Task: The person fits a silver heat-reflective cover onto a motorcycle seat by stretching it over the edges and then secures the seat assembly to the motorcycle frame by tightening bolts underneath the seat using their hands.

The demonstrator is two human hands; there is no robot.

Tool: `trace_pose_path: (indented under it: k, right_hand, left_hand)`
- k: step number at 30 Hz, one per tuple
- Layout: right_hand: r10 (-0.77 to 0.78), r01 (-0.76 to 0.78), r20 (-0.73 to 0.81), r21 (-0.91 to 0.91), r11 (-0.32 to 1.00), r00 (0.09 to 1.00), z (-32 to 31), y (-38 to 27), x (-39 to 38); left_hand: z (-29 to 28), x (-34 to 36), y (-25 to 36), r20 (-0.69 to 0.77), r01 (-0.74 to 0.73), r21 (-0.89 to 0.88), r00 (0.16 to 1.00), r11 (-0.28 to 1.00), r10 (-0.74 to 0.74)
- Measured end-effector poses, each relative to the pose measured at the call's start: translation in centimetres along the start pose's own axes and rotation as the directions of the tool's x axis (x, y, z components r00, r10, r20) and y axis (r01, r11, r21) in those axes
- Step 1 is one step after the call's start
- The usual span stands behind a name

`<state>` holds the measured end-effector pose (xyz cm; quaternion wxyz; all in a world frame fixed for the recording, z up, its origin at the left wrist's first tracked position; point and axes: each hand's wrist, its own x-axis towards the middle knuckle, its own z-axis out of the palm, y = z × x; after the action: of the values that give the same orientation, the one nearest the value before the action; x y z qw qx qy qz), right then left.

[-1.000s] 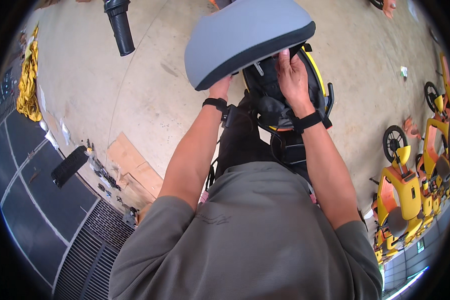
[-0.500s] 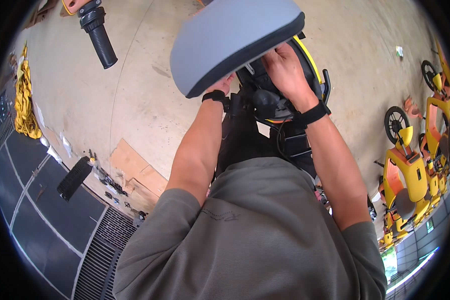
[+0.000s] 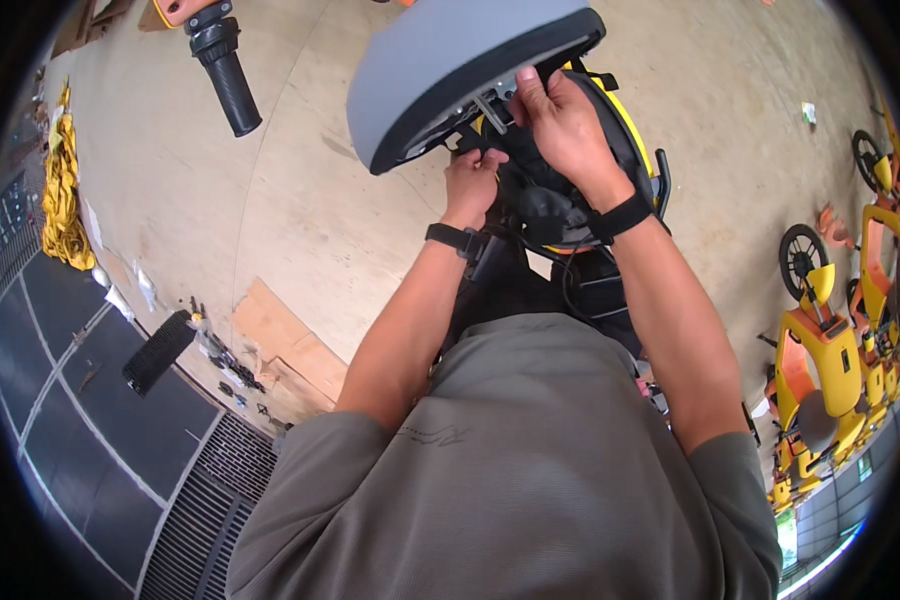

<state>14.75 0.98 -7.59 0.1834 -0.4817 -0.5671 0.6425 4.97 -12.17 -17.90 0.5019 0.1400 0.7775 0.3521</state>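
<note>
The seat now shows more underside, baring its bracket; the left hand has emerged below, fingers bent; the right hand touches the underside. I cannot tell either's grasp.

The top edge cuts off the grey seat and the orange piece above a handlebar grip. The right hand has fingers partly hidden; whether the left hand touches anything is unclear. Small dark parts on the floor are too tiny to identify.
</note>
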Motion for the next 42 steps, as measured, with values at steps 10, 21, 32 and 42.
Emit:
trace_pose_path:
  k: [10,21,32,42]
  right_hand:
    - [0.120,-0.050,-0.165,0.377,0.925,0.979,0.0,2.8,-2.1]
    - [0.009,0.057,-0.341,0.184,0.981,0.940,-1.1,0.1,-3.1]
    - [-0.061,0.090,-0.166,0.172,0.981,0.984,1.0,2.0,-5.6]
    - [0.255,-0.272,0.108,0.201,0.941,0.961,2.8,1.7,-4.9]
  left_hand:
    - [-4.2,-2.0,5.9,0.315,0.378,-0.337,0.908,0.862,-0.275]
    - [-6.2,-2.3,7.2,0.293,0.299,-0.367,0.936,0.881,-0.196]
    - [-4.5,-0.8,9.3,0.247,0.200,-0.290,0.960,0.936,-0.129]
    - [-1.9,3.4,9.3,0.432,0.315,-0.462,0.896,0.829,-0.101]
